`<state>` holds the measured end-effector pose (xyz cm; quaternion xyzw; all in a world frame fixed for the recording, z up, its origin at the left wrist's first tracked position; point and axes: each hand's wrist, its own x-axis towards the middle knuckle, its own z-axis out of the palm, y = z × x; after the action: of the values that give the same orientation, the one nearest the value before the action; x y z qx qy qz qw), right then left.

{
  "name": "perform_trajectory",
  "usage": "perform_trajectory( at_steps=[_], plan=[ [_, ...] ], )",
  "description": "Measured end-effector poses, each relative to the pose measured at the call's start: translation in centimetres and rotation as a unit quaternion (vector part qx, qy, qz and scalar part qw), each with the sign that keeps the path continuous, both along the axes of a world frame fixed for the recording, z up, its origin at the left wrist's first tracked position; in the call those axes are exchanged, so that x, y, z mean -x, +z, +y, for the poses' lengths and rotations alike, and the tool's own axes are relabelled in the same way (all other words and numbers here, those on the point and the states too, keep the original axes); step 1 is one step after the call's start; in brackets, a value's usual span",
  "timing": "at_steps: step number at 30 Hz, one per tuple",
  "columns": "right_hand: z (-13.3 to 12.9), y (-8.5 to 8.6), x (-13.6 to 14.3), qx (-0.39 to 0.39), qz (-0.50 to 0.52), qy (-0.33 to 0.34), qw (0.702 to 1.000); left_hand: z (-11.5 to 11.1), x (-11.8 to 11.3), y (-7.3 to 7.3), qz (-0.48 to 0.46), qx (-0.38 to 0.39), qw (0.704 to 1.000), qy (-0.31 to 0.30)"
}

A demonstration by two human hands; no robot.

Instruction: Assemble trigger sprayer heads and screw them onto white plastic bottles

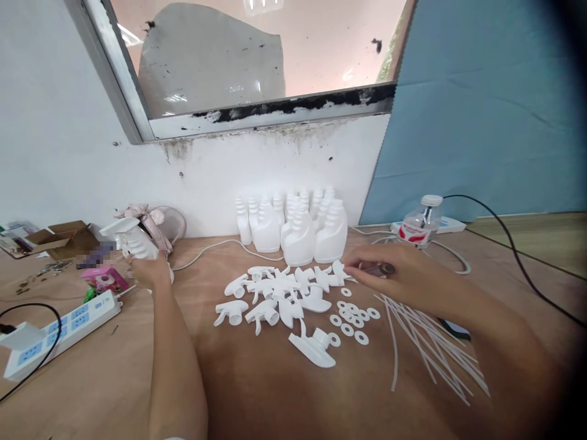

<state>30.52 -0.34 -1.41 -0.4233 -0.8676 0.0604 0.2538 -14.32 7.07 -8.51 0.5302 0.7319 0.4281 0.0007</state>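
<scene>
My left hand (151, 270) is closed around a white spray bottle (137, 244) with a trigger head, held up at the left. My right hand (389, 260) reaches in from the right, its fingers closed. Across its palm shows a brown handle-like tool (380, 269); its other end is hidden. The right fingertips are at a white trigger sprayer head (338, 272) on the pile's right edge; I cannot tell whether they grip it. Several more trigger sprayer heads (263, 313) lie jumbled on the table. White ring washers (361, 337) and thin white tubes (426, 342) are spread beside them.
White bottles without heads (300, 235) stand grouped by the wall. A power strip (68, 330), pink box (105, 278), cardboard box (64, 239) and pink bag (160, 229) are at left. A clear plastic bottle (419, 223) and a black cable (513, 244) are at right.
</scene>
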Motion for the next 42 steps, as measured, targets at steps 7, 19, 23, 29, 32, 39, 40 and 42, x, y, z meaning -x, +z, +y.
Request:
perform_trajectory(
  at_steps=[7, 19, 23, 29, 32, 39, 40, 42],
  plan=[
    [-0.6, 0.6, 1.6, -0.002, 0.124, -0.074, 0.989, 1.5, -5.3, 4.5, 0.047, -0.130, 0.989, 0.054],
    [-0.6, 1.0, 1.7, 0.150, 0.493, -0.067, 0.854, -1.7, -21.2, 5.9, 0.343, -0.407, 0.826, -0.188],
    [-0.8, 1.2, 2.0, 0.243, 0.496, -0.050, 0.832, -1.8, -21.2, 5.9, 0.342, -0.418, 0.823, -0.175],
    [-1.0, 1.0, 2.5, 0.337, 0.503, -0.006, 0.796, -1.5, -21.7, 5.2, 0.291, -0.467, 0.823, -0.141],
    [-0.6, 0.7, 2.6, 0.333, 0.520, -0.003, 0.787, -1.6, -21.8, 5.1, 0.290, -0.470, 0.819, -0.156],
    [-1.2, 0.0, 3.2, 0.046, 0.368, -0.149, 0.917, -2.0, -20.5, 6.4, 0.330, -0.401, 0.819, -0.244],
    [-1.2, -0.1, 3.1, -0.053, 0.287, -0.146, 0.945, -2.0, -20.2, 6.6, 0.332, -0.380, 0.823, -0.260],
    [-0.9, -0.4, 2.9, -0.244, 0.132, -0.101, 0.956, -2.1, -19.4, 7.2, 0.330, -0.334, 0.834, -0.289]
  ],
)
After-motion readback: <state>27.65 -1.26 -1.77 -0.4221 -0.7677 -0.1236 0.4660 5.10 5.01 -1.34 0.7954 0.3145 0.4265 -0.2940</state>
